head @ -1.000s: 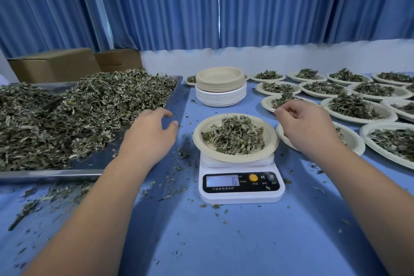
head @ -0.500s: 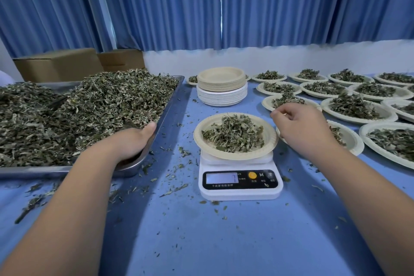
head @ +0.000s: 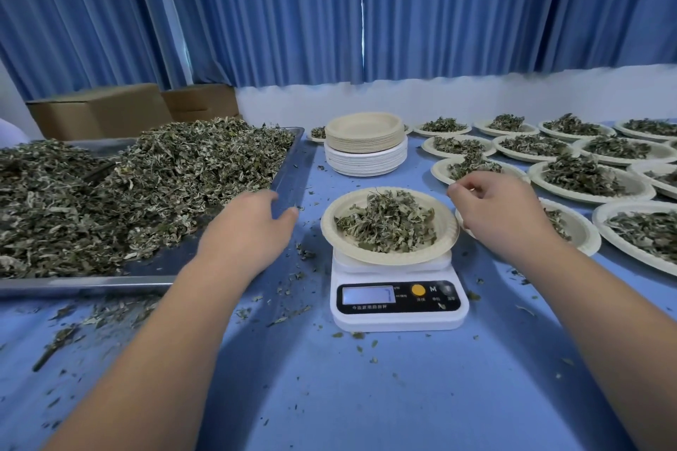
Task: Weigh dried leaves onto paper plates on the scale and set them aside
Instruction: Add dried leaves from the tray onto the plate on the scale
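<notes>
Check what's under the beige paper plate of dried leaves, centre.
The beige paper plate rests on a white digital kitchen scale. The scale's lit display and orange button show in front; its weighing platform is almost entirely covered by the plate.

Far back, pleated blue curtains point(head: 274, 11) hang across the whole width, with a thin bright gap showing near the middle. Below them runs a white wall point(head: 476, 95). Far left, two brown boxes stand side by side, the bigger cardboard box point(head: 99, 110) on the left and the smaller box point(head: 201, 102) touching it, both just behind a metal tray point(head: 84, 282). A blue table point(head: 366, 395) fills the near ground.
</notes>
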